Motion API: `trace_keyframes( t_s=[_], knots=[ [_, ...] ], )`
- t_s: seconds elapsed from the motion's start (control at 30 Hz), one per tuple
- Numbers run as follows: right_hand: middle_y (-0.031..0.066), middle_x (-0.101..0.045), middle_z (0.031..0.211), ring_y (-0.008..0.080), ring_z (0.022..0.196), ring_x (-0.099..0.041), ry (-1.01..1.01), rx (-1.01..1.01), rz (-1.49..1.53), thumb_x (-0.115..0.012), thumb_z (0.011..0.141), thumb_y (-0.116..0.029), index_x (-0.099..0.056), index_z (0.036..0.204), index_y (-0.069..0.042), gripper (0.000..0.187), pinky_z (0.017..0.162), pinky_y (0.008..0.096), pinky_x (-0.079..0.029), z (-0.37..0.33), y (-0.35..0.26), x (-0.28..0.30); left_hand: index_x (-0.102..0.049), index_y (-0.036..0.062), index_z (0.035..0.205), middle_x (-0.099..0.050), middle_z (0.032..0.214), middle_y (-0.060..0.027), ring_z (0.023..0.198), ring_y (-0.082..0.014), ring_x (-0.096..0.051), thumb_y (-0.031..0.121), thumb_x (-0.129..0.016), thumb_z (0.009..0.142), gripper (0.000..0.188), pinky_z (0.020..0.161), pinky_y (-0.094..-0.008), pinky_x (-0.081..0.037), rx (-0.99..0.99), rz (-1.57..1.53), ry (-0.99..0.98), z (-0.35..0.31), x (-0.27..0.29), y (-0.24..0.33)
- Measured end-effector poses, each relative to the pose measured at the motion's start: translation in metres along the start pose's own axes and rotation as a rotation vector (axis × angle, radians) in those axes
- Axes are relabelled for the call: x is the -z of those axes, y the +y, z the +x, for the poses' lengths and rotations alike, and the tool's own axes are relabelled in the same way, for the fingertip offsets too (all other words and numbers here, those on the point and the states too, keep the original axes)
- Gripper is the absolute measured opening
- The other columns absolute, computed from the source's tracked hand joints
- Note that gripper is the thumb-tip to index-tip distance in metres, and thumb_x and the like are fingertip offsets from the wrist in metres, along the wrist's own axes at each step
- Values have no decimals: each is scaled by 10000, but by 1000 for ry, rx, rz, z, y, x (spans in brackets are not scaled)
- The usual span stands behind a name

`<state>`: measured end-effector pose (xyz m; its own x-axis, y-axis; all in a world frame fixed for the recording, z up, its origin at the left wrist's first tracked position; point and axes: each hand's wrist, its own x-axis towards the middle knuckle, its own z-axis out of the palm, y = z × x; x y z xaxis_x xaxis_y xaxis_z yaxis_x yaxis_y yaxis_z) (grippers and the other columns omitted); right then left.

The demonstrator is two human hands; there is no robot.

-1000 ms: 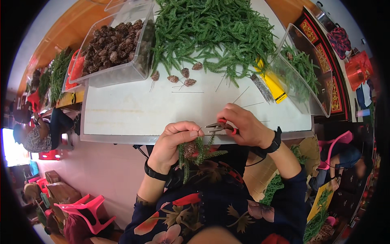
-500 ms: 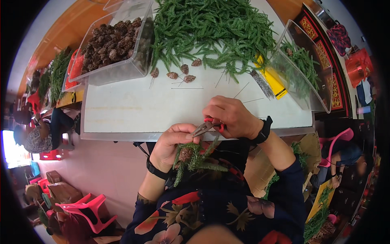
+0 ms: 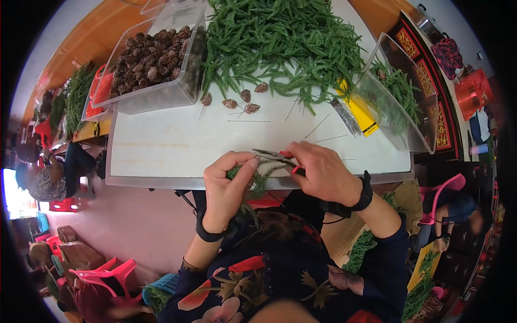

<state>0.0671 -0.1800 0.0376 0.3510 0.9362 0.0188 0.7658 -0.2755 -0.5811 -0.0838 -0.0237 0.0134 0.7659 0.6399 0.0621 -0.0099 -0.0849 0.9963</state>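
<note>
Over the table's front edge, my left hand (image 3: 229, 185) is closed on a small green artificial pine sprig (image 3: 257, 187), its lower end hanging toward my lap. The pine cone on it is mostly hidden behind my fingers. My right hand (image 3: 323, 175) grips red-handled pliers (image 3: 276, 156), whose jaws reach across to my left fingertips above the sprig. Whether the jaws pinch a wire there is too small to tell. Beyond my hands several wired pine cones (image 3: 246, 97) and thin loose wires (image 3: 247, 121) lie on the white table (image 3: 161, 142).
A clear bin (image 3: 186, 86) of pine cones stands at the back left. Green sprigs (image 3: 285, 43) are heaped at the back middle. On the right, a yellow packet (image 3: 360, 110) and dark wires (image 3: 344, 116) lie by a clear bin (image 3: 398, 116) holding greenery. Other people sit at both sides.
Both hands have risen a little with the sprig and pliers. The pliers have turned flatter, jaws pointing left. My left hand now covers more of the sprig and its cone.
</note>
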Motion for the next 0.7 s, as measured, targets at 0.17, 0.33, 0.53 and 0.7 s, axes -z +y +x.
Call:
trace_keyframes(
  t_s=[0.17, 0.33, 0.53, 0.7],
  knots=[
    [110, -552, 910, 319, 825, -572, 84, 236, 72, -635, 720, -16, -532, 1079, -51, 376, 711, 391, -487, 12, 23, -1, -701, 0, 916, -660, 805, -13, 740, -77, -591, 41, -683, 864, 69, 671, -218, -468, 401, -484, -127, 3, 13, 6],
    [97, -548, 903, 308, 815, -568, 158, 389, 1, -620, 699, -11, -548, 1065, -74, 379, 707, 383, -488, 22, 22, 0, -684, -22, 933, -672, 848, -42, 759, -96, -611, 22, -649, 860, 93, 707, -223, -488, 492, -716, -289, 1, 21, 0],
    [89, -548, 864, 290, 782, -569, 174, 495, 16, -605, 677, -13, -565, 1031, -83, 363, 667, 379, -488, 32, 20, 1, -658, -32, 939, -668, 876, -66, 759, -121, -623, 35, -606, 860, 116, 718, -235, -503, 622, -1040, -535, 1, 26, -5],
    [72, -551, 813, 276, 728, -571, 180, 522, 3, -604, 675, -15, -579, 999, -90, 334, 631, 372, -483, 32, 18, -1, -606, -40, 943, -619, 775, -126, 634, -190, -569, 60, -599, 809, 167, 589, -303, -505, 644, -954, -513, 0, 25, -9]
  ],
)
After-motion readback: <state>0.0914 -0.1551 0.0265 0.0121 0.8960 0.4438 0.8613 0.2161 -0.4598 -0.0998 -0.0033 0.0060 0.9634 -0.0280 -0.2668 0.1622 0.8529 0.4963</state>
